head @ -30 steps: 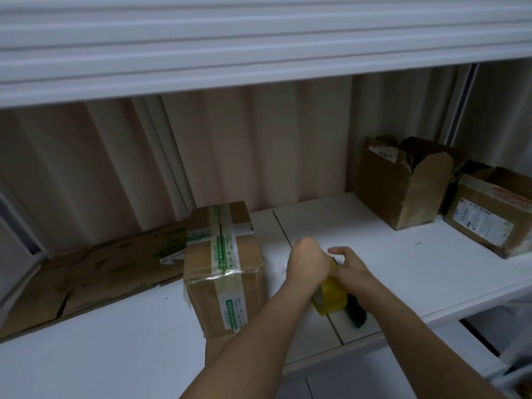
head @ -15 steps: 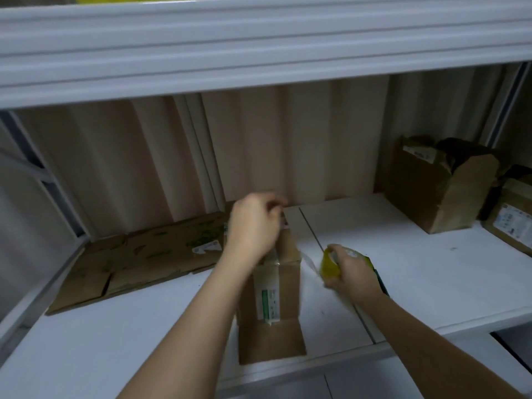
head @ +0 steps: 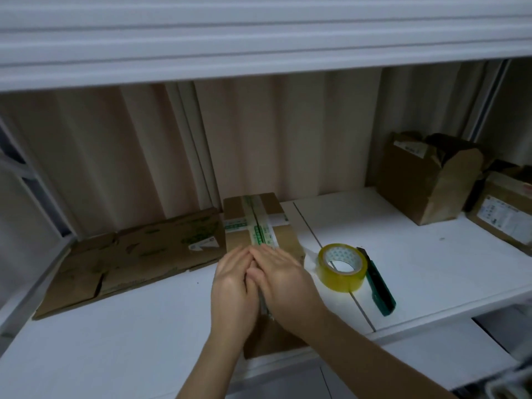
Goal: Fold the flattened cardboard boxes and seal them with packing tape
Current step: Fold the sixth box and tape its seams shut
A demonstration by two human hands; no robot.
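Note:
A small brown cardboard box [head: 276,226] with green-printed tape crossing its top stands on the white shelf [head: 129,335]. My left hand [head: 233,286] and my right hand [head: 283,282] lie side by side on the box's near top edge, fingers straight, pressing down along the tape seam. A yellow roll of packing tape [head: 342,267] lies flat on the shelf just right of the box, with a loose clear strip running from it toward the box. A green box cutter [head: 377,283] lies beside the roll. A flattened cardboard box [head: 129,254] lies to the left.
Two more brown boxes stand at the back right, one with raised flaps [head: 429,180] and one with a white label [head: 506,214]. A white upper shelf [head: 259,38] overhangs the work area. The shelf's front edge runs just below my wrists.
My right hand has let go of the tape roll, which now lies on the shelf. Both hands have come together onto the top of the small box.

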